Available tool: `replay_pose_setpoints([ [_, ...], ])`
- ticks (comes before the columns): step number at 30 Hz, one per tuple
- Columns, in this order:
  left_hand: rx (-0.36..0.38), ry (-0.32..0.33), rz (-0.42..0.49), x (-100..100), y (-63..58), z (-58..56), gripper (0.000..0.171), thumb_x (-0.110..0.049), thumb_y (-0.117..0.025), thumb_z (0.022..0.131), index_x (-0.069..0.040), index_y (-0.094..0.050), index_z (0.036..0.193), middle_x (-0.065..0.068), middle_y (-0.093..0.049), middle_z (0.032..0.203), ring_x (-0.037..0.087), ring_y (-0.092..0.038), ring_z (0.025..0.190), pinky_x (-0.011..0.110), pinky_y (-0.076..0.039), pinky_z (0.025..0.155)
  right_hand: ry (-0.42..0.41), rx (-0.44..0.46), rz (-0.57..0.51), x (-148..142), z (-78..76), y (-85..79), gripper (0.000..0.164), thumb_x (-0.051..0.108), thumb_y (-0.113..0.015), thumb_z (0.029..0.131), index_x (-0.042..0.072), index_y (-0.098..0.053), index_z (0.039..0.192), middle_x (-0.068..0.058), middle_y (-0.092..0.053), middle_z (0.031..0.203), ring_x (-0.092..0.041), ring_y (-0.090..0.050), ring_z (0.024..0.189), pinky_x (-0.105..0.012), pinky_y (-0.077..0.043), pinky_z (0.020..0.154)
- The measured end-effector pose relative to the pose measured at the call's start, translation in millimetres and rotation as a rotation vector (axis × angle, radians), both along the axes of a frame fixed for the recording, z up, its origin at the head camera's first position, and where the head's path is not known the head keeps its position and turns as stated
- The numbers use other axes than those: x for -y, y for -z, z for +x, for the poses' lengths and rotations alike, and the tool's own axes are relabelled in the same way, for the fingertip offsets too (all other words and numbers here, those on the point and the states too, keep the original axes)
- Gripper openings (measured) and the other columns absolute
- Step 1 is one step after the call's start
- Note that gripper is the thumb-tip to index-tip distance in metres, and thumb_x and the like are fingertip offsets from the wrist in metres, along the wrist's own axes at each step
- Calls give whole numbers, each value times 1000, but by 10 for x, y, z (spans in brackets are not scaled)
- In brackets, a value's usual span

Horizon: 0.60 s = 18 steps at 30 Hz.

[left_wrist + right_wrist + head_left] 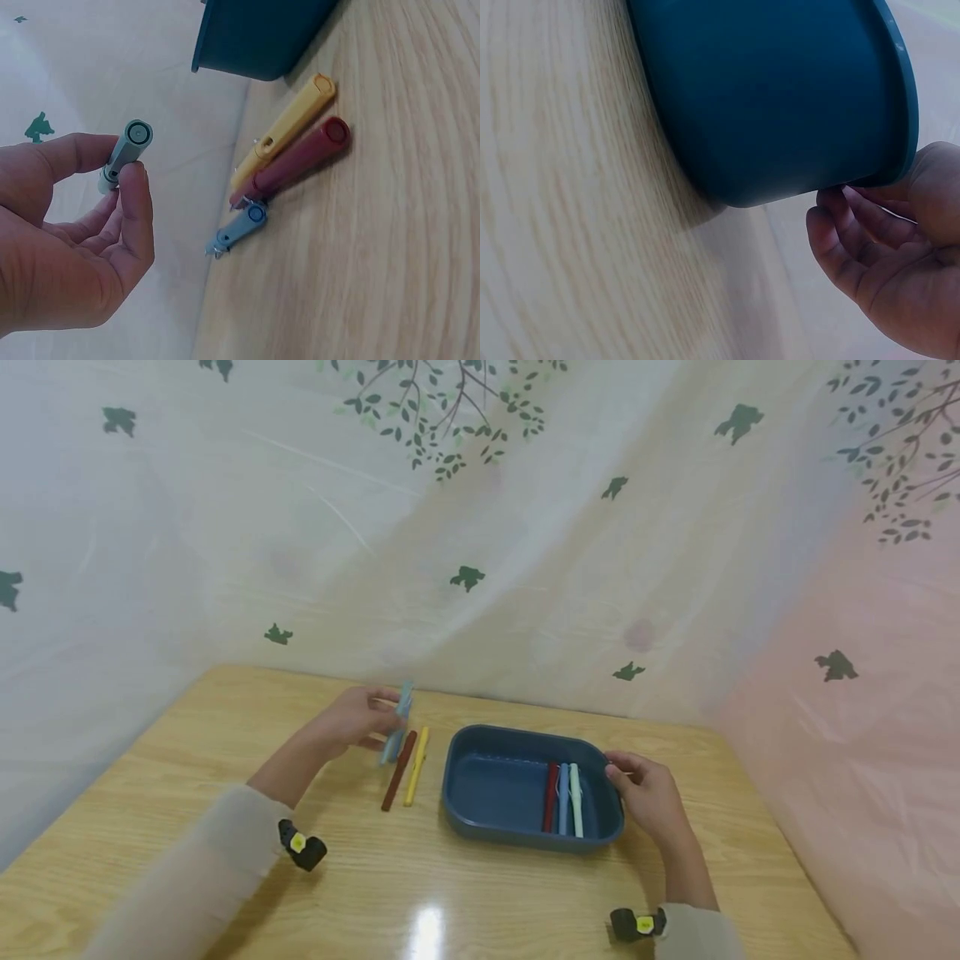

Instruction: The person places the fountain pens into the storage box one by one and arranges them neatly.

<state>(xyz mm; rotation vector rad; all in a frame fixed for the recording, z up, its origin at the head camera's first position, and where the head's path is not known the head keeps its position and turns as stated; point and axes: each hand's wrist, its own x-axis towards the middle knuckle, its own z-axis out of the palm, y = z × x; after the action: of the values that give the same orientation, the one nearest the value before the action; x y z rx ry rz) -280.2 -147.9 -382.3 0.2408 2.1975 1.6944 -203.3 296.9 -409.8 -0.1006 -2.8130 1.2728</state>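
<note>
Three pens (563, 799) lie in the box (495, 793), its rim pinched by the right hand (651, 793); the left hand (356, 718) pinches a green pen (125, 154); a yellow pen (291, 124), red pen (300, 159) and blue pen (240, 226) apparently remain outside.

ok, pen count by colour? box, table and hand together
Red pens: 2
Blue pens: 2
Pale green pens: 2, one of them held in the left hand
Yellow pen: 1
Total: 7
</note>
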Motion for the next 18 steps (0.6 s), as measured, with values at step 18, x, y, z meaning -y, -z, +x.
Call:
replay_pose_setpoints([
  [18,10,-29,111,-338,-157,0,57,-12,-72,96,-2,-45,146,24,-55,139,26,-65,101,34,-60,77,-9,-3,10,24,15,-14,36,21,-53,109,6,-61,140,-19,-62,134,-33,-59,117,-42,-54,96],
])
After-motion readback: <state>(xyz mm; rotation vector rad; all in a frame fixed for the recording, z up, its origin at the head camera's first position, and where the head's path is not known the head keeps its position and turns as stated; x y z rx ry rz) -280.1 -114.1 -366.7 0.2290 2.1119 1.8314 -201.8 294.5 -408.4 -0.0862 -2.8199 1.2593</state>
